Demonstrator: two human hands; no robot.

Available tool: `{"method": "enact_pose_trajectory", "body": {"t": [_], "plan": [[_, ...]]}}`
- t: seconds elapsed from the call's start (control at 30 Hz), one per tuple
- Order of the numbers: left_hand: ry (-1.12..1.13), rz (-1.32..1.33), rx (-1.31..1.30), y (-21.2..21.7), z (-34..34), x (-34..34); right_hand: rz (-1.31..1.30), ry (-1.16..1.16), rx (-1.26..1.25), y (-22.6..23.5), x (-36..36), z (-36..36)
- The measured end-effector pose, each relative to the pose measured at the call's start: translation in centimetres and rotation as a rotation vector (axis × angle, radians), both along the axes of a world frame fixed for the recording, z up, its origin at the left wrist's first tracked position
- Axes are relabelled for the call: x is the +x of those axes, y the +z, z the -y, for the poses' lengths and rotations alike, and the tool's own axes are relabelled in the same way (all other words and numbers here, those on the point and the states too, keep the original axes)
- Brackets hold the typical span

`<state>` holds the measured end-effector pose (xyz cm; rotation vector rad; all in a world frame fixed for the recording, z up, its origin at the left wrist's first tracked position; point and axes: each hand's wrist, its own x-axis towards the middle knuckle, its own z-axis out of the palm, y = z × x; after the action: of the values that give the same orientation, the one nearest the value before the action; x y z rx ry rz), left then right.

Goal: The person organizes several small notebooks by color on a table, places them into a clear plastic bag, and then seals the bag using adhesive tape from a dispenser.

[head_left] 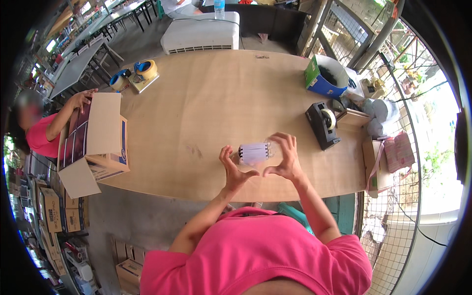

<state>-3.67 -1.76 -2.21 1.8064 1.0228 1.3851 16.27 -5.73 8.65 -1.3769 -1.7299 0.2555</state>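
A small white pack [254,150] with black-striped ends, seemingly in clear plastic, is at the near middle of the table. My left hand [236,173] curves beside its left end, with thumb and fingers spread apart. On the other side my right hand [286,160] is cupped, its thumb pointing inward and its blurred fingertips close to the pack's right end. Both thumbs point toward each other just below the pack. No firm grip shows in either hand; whether the right fingertips touch the pack I cannot tell.
At the left, a co-worker's hand [81,100] rests on an open cardboard box [105,123] holding dark packs. Tape rolls [146,70] lie at the table's far left. On the right stand a black tape dispenser [322,127] and a blue-green box [324,78], beside a wire-mesh wall.
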Motion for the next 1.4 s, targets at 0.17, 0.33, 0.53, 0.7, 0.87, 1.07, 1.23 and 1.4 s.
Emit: {"method": "enact_pose_trajectory", "body": {"t": [0.17, 0.33, 0.53, 0.7, 0.87, 1.07, 1.23, 1.4], "plan": [[0.090, 0.061, 0.022, -0.9, 1.0, 1.5, 0.372, 0.024, 0.092, 3.6, -1.5, -0.6], [0.019, -0.367, 0.307, 1.5, 0.2, -0.2, 0.381, 0.322, -0.196, 7.1, 2.0, -1.7], [-0.496, -0.626, 0.407, 4.0, -4.4, -3.6, 0.775, 0.564, -0.291, 4.6, 3.7, -6.2], [-0.788, -0.812, 0.482, 7.1, -7.8, -4.1, 0.607, 0.765, -0.245, 4.2, 4.3, -9.1], [-0.934, -0.974, 0.501, 8.9, -9.0, -4.2, 0.434, 0.855, -0.297, 4.1, 2.6, -10.0], [-0.944, -0.979, 0.476, 9.1, -9.2, -3.4, 0.470, 0.716, -0.038, 2.2, 1.0, -10.4], [-1.004, -0.924, 0.467, 7.0, -10.6, -3.3, 0.191, 0.681, -0.232, 0.2, 0.0, -10.4], [-0.632, -0.608, 0.379, 3.9, -8.4, -0.8, -0.057, 0.473, -0.057, -6.2, 0.8, -10.3]]}}
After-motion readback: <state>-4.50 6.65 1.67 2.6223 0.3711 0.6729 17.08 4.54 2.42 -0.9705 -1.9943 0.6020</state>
